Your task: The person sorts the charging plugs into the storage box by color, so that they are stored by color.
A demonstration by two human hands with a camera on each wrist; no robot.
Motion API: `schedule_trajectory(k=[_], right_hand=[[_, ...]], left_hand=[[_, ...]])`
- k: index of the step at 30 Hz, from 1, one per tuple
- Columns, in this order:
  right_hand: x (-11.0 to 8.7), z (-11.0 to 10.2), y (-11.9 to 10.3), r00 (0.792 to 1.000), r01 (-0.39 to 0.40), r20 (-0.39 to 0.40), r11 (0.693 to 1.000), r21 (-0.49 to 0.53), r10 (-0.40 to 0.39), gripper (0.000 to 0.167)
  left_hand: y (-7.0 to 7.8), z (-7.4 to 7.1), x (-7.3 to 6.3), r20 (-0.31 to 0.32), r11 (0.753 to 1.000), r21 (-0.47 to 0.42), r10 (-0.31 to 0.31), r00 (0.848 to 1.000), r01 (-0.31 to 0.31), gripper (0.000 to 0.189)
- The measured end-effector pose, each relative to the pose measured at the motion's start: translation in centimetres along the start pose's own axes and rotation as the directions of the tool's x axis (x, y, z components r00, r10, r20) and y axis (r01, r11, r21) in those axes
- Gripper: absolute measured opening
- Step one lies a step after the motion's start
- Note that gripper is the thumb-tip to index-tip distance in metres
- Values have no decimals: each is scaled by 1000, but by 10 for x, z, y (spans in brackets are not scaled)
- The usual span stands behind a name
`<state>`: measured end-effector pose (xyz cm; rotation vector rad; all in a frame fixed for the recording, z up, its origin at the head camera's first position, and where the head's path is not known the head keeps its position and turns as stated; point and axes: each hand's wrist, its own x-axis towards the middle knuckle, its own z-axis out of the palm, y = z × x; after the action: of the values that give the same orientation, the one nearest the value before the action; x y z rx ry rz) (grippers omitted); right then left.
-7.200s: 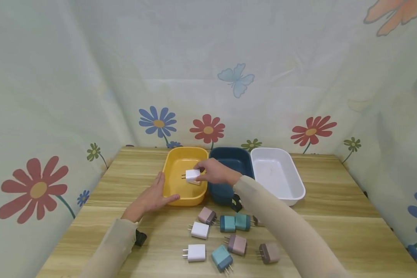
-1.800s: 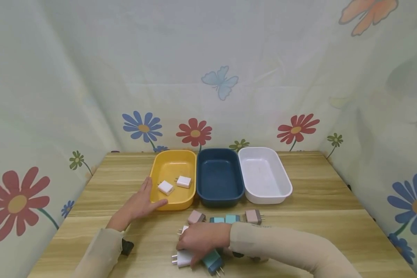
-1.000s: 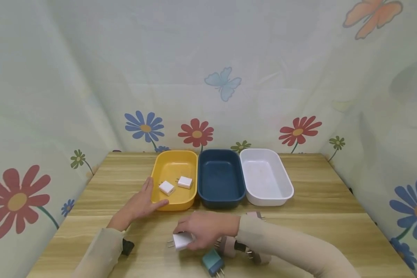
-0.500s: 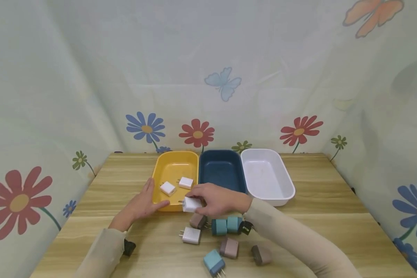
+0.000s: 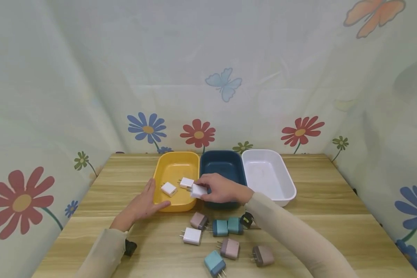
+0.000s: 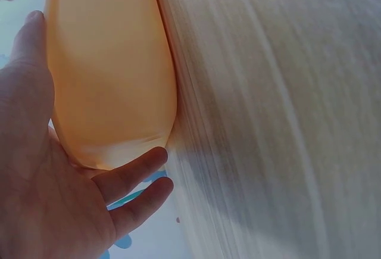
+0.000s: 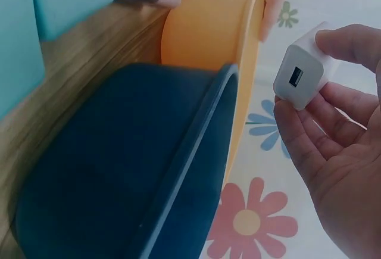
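Pinched between thumb and fingers of my right hand [image 5: 226,189] is a white USB charger [image 5: 198,191], held over the right rim of the yellow bin [image 5: 176,206]. In the right wrist view, the USB port of this charger [image 7: 300,77] faces the camera. Two more white chargers [image 5: 168,189] lie inside the yellow bin. My left hand [image 5: 140,206] rests against that bin's near left corner, fingers spread along its outer wall, thumb at the front rim. The left wrist view shows the left fingers [image 6: 137,172] extended along the wall.
A dark blue bin [image 5: 224,156] and a white bin [image 5: 290,189] stand to the right of the yellow one. In front of them on the wooden table [image 5: 319,239] lie one white charger [image 5: 192,236], several teal chargers [image 5: 214,263] and several pink ones [image 5: 230,248].
A white charger has been picked up from the table by my right hand and carried up to the yellow bin. Two chargers lie in that bin now. My left hand stays at its corner.
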<state>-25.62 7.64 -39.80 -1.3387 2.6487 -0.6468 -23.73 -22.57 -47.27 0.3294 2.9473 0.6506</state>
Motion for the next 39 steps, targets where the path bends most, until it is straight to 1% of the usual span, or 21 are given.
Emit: schedule_trajectory(k=[5, 10, 13, 16, 19, 23, 30, 39], right_hand=[[9, -2, 3, 1000, -15, 8, 1000, -20, 15, 45], [18, -5, -1, 1000, -19, 17, 999, -36, 19, 43], [25, -5, -4, 999, -20, 29, 998, -63, 22, 43], [31, -3, -4, 999, -15, 38, 997, -81, 19, 44], [37, 0, -5, 999, -15, 49, 997, -73, 19, 43], [44, 6, -4, 997, -42, 65, 997, -62, 47, 43], [49, 13, 0, 994, -56, 85, 995, -81, 63, 42], [53, 20, 2, 989, -84, 109, 990, -116, 96, 40]], left_hand=[[-1, 0, 0, -8, 1000, 5, 6, 1000, -6, 111], [-3, 2, -1, -28, 999, 3, 37, 999, -37, 112], [-4, 2, -1, -37, 999, 1, 45, 998, -45, 111], [-3, 2, -1, -37, 999, 1, 41, 999, -41, 111], [-4, 2, -1, -27, 999, 11, 37, 999, -37, 112], [-5, 3, -1, -26, 999, 16, 41, 999, -40, 112], [-5, 3, -3, -33, 998, 14, 59, 998, -58, 112], [-4, 1, -4, -27, 998, 13, 54, 998, -53, 113]])
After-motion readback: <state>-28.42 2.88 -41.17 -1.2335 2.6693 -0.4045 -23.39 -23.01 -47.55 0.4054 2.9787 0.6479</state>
